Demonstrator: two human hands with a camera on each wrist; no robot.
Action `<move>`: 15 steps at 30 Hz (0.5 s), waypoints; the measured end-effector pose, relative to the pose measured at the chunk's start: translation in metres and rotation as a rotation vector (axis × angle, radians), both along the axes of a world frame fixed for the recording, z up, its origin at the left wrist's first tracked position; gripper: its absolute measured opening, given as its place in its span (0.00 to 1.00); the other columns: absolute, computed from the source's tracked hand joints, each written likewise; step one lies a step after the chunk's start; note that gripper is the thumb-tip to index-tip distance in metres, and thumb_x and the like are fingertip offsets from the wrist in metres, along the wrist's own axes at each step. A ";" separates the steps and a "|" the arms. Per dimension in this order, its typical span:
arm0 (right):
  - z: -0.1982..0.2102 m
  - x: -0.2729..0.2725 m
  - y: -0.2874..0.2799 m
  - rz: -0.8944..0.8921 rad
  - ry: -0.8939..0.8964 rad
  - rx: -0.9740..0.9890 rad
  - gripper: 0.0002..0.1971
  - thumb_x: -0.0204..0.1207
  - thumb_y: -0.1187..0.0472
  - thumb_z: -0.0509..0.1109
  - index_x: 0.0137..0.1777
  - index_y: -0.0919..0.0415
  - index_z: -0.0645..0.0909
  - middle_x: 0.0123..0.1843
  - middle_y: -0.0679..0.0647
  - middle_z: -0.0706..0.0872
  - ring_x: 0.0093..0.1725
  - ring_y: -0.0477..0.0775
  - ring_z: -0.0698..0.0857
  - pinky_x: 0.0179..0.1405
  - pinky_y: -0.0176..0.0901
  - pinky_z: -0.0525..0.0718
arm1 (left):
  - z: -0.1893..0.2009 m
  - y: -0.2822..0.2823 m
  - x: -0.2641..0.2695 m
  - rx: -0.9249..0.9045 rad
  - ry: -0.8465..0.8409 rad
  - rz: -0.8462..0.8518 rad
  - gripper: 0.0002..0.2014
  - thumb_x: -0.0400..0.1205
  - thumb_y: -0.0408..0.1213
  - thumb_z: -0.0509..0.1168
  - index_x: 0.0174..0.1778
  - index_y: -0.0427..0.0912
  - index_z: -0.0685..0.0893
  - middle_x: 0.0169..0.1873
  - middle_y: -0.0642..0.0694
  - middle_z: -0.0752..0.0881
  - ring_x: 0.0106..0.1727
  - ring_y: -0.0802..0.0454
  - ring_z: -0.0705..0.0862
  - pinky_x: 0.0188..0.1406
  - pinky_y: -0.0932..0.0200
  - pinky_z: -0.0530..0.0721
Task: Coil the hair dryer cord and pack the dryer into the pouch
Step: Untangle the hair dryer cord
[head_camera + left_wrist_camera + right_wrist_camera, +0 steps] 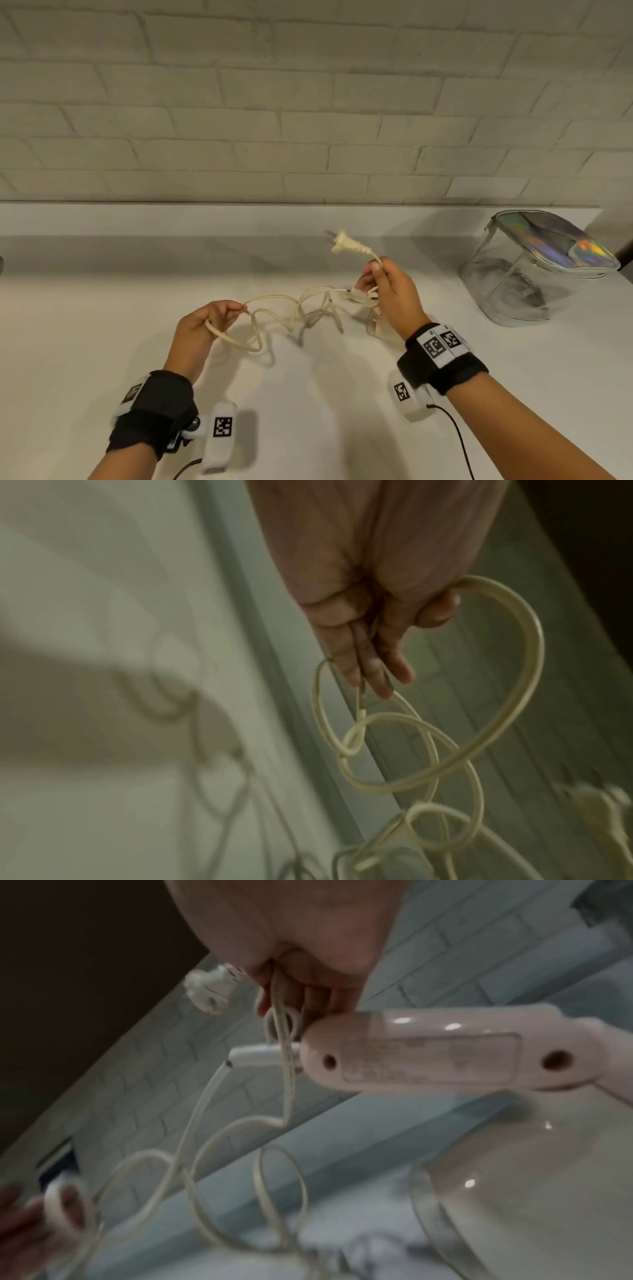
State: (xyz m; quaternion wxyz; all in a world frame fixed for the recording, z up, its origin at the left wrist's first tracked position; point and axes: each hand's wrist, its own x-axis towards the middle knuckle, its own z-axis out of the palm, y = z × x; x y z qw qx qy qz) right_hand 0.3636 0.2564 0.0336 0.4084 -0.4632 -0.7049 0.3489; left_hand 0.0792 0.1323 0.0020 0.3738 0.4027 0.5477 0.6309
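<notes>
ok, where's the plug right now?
In the head view the plug sticks up just above the right hand, which pinches the cord below it, left of the pouch.

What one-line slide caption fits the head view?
Both hands stretch the dryer's cord above the counter, plug up, pouch waiting right.

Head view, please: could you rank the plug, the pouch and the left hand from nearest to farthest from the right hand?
1. The plug: just above and left of the right hand, whose fingers grip the cord right behind it.
2. The left hand: across the counter to the left, holding a cord loop.
3. The pouch: far right, by the wall, apart from both hands.
</notes>
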 end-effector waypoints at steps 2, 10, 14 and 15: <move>0.007 0.000 0.007 -0.062 0.133 -0.097 0.13 0.83 0.57 0.54 0.41 0.52 0.77 0.38 0.54 0.88 0.39 0.53 0.84 0.43 0.51 0.81 | 0.005 -0.002 0.008 0.054 0.162 -0.050 0.28 0.76 0.12 0.53 0.15 0.45 0.72 0.44 0.32 0.85 0.50 0.49 0.87 0.58 0.67 0.82; 0.042 0.037 0.034 -0.165 0.477 -0.323 0.13 0.85 0.56 0.50 0.44 0.55 0.75 0.22 0.50 0.78 0.13 0.45 0.68 0.15 0.34 0.69 | -0.019 -0.021 -0.019 -0.044 0.708 -0.103 0.18 0.63 0.24 0.57 0.15 0.53 0.70 0.47 0.68 0.83 0.52 0.57 0.80 0.53 0.69 0.74; 0.058 0.051 0.022 -0.076 0.653 -0.511 0.12 0.85 0.56 0.47 0.47 0.55 0.71 0.14 0.49 0.69 0.09 0.44 0.58 0.12 0.28 0.59 | -0.039 -0.023 -0.040 -0.206 0.778 -0.100 0.33 0.62 0.10 0.58 0.14 0.62 0.76 0.44 0.59 0.86 0.47 0.46 0.82 0.44 0.82 0.69; 0.059 0.050 0.017 -0.061 0.648 -0.533 0.12 0.85 0.56 0.47 0.47 0.56 0.71 0.14 0.49 0.70 0.09 0.44 0.58 0.12 0.27 0.58 | -0.045 -0.021 -0.042 -0.244 0.792 -0.111 0.37 0.61 0.08 0.56 0.14 0.64 0.76 0.46 0.52 0.86 0.48 0.43 0.82 0.46 0.81 0.69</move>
